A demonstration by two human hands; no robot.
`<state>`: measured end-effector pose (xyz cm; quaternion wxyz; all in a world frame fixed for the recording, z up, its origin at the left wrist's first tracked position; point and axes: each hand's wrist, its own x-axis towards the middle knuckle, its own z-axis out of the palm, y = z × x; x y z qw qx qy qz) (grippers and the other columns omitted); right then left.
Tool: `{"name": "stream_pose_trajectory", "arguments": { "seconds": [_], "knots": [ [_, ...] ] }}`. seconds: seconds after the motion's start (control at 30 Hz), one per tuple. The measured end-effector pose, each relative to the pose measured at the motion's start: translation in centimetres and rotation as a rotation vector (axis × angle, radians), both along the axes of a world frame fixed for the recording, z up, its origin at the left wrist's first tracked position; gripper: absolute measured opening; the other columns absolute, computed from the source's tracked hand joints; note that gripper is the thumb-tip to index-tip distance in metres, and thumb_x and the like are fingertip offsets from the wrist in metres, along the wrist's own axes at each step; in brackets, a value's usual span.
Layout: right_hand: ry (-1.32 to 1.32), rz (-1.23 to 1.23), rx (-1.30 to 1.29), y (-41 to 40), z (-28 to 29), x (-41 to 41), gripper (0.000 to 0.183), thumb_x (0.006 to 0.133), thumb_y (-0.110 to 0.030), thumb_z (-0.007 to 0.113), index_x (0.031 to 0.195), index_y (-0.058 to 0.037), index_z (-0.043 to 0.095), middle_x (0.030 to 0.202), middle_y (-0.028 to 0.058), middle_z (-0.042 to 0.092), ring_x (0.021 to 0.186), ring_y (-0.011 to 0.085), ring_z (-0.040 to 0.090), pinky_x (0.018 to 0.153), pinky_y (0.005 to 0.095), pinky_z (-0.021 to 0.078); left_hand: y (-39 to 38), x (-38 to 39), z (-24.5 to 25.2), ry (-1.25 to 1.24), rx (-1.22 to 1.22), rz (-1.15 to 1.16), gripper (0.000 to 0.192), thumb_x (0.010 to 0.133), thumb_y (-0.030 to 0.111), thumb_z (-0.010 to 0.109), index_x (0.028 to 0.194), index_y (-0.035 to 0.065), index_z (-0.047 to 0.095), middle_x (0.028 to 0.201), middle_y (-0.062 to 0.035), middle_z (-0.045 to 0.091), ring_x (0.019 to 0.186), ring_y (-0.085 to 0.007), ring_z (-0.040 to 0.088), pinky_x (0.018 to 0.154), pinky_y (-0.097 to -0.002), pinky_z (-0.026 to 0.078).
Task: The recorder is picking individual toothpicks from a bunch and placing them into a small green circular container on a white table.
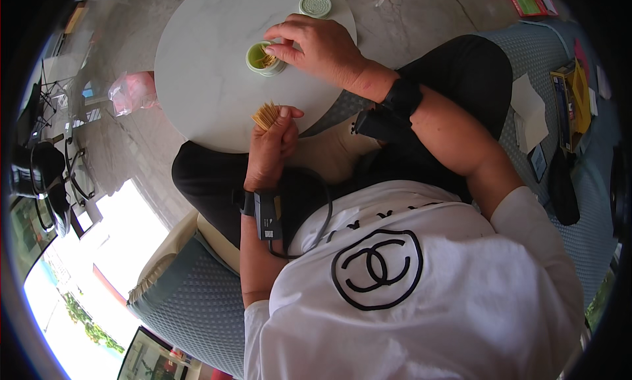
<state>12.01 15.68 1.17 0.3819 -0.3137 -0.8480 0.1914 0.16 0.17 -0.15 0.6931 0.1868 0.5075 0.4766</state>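
My left hand (272,145) is closed around a thick bundle of wooden toothpicks (266,115), their tips fanned out above the thumb. It is held at the near edge of a round, pale table (207,74). On that table stands a small light-green plastic tub (253,62) with several toothpicks (268,60) inside. My right hand (321,46) hovers at the tub's rim, thumb tip over the opening and index finger apart from it. I see no toothpick clearly gripped there, though the thumb hides part of the tub. The tub's patterned lid (315,6) rests farther back on the table.
A pink plastic bag (132,91) is beyond the table's left edge. Right of my crossed legs, the blue woven couch (528,49) carries paper (529,111), a phone (537,162), a black pouch (563,190) and a box (564,111). A cable hangs from my left wrist device (267,214).
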Motion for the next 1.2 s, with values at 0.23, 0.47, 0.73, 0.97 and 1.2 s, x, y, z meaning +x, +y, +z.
{"name": "stream_pose_trajectory", "arguments": {
  "seconds": [0.23, 0.47, 0.73, 0.97, 1.2],
  "knots": [
    [0.043, 0.244, -0.197, -0.8, 0.7, 0.1, 0.008, 0.080, -0.017, 0.067, 0.083, -0.0089, 0.067, 0.076, 0.0022, 0.064, 0.065, 0.0183, 0.062, 0.059, 0.0284, 0.0484, 0.0, -0.1, 0.0, -0.026, -0.004, 0.015, 0.024, 0.097, 0.027, 0.047, 0.095, 0.0053, 0.056, 0.056, 0.0066, 0.032, 0.044, -0.0026, 0.025, 0.039, -0.0189, 0.018],
    [-0.335, 0.495, -0.599, -2.1, 0.6, 0.5, 0.013, 0.080, -0.018, 0.064, 0.082, -0.0055, 0.067, 0.070, 0.0043, 0.065, 0.062, 0.0182, 0.062, 0.061, 0.0294, 0.0480, 0.1, -0.1, 0.1, -0.026, -0.004, 0.013, 0.021, 0.098, 0.025, 0.045, 0.097, 0.0062, 0.054, 0.056, 0.0064, 0.031, 0.044, -0.0029, 0.025, 0.039, -0.0188, 0.019],
    [-0.249, 0.501, -0.829, -2.4, 1.2, 0.2, 0.011, 0.082, -0.012, 0.062, 0.079, -0.0017, 0.064, 0.061, 0.0029, 0.064, 0.057, 0.0121, 0.061, 0.058, 0.0262, 0.0470, 0.1, -0.1, 0.1, -0.019, -0.023, 0.018, 0.021, 0.098, 0.026, 0.046, 0.097, 0.0058, 0.054, 0.057, 0.0063, 0.032, 0.045, -0.0031, 0.026, 0.039, -0.0189, 0.019],
    [-0.188, 0.451, -0.638, -1.3, 1.0, 0.5, 0.011, 0.080, -0.014, 0.066, 0.082, -0.0026, 0.066, 0.068, 0.0035, 0.066, 0.061, 0.0123, 0.062, 0.059, 0.0258, 0.0482, 0.1, 0.0, 0.1, -0.020, -0.008, 0.018, 0.023, 0.098, 0.027, 0.046, 0.099, 0.0054, 0.054, 0.057, 0.0060, 0.031, 0.045, -0.0031, 0.026, 0.039, -0.0188, 0.019],
    [0.160, 0.028, -0.222, 1.5, 2.6, 1.1, 0.014, 0.081, -0.022, 0.069, 0.083, -0.0080, 0.068, 0.074, 0.0010, 0.066, 0.065, 0.0099, 0.063, 0.058, 0.0233, 0.0497, 0.0, 0.0, 0.2, -0.024, 0.000, 0.048, 0.024, 0.096, 0.026, 0.049, 0.097, 0.0036, 0.057, 0.054, 0.0067, 0.032, 0.043, -0.0023, 0.025, 0.039, -0.0192, 0.019]
  ]
}}
